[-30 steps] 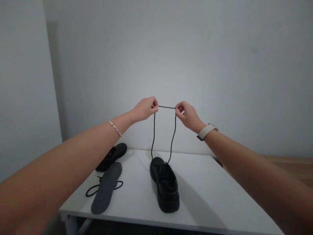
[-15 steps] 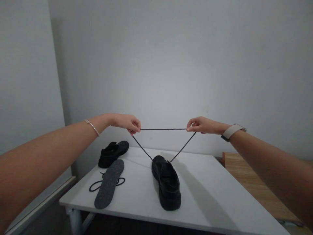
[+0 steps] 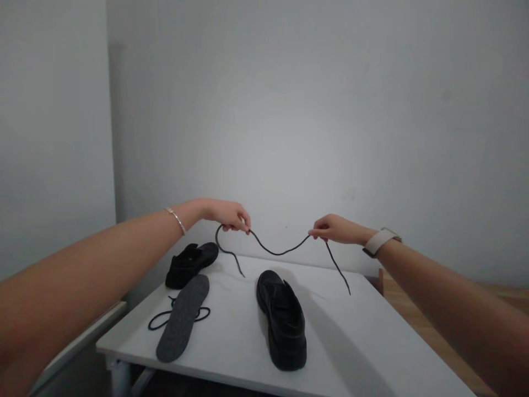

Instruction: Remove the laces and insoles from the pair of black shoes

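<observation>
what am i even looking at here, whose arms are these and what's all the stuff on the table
There is no machine here. The picture comes from a camera worn on a person's head, looking forward and down, so the two bare arms reaching in are that person's own. The left hand and the right hand each pinch a thin black shoelace held in the air; it sags between them and both ends dangle loose. Below, on the white table, stands a black leather shoe. To its left lie a grey felt insole on top of a second black lace, and another black shoe further back.
</observation>
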The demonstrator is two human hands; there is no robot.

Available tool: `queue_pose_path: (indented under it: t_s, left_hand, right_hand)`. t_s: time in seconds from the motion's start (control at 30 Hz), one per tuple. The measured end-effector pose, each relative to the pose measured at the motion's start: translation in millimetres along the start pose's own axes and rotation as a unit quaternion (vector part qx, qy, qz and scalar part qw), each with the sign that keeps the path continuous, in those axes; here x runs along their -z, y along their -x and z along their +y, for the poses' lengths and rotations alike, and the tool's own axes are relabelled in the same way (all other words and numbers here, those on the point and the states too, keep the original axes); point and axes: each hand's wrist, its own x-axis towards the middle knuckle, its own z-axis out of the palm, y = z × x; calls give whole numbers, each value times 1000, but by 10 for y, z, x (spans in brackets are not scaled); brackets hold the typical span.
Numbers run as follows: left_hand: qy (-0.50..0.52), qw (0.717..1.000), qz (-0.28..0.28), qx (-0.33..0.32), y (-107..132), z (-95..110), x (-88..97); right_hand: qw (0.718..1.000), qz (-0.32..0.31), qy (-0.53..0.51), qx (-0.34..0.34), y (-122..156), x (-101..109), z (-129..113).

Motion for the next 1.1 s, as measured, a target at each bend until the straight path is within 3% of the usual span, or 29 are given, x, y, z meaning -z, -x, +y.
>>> queue_pose_path:
  t_s: [0.07,0.17,0.27,0.37,0.47,0.57,0.7,0.77,0.83,0.93,1.1]
  left_hand:
    - [-12,998,50,-41,-9,148,45]
    - [-14,986,132,-105,-31,381,7]
    - [67,978,161,-116,-62,588,-152]
    - [192,965,146,-108,-79,704,-303]
    - [250,955,137,-86,-48,673,-334]
    - [240,957,150,-56,37,489,-271]
    - [209,954,211,-45,173,70,-239]
    - [204,952,228,-29,229,-194,-309]
    - [177,956,233,6,274,-479,-444]
    - [117,969,213,53,315,-902,-715]
    - [28,982,163,95,350,-1426,-1096]
  right_hand:
    - [999,6,-42,20,-7,-26,-177]
    - [979,32,-187,72,-42,-66,-479]
    - [916,86,-372,124,-132,-110,-774]
    - [843,137,-498,152,-238,-175,-1014]
    - [813,162,-533,170,-284,-262,-1146]
    - [834,139,-507,170,-262,-367,-1129]
    - [897,102,-413,121,-203,-550,-889]
    - [932,32,-346,107,-164,-658,-726]
    - [961,-77,-240,114,-110,-770,-578]
    - [966,-204,-93,130,-14,-954,-445]
    - [949,-261,73,162,79,-1308,-505]
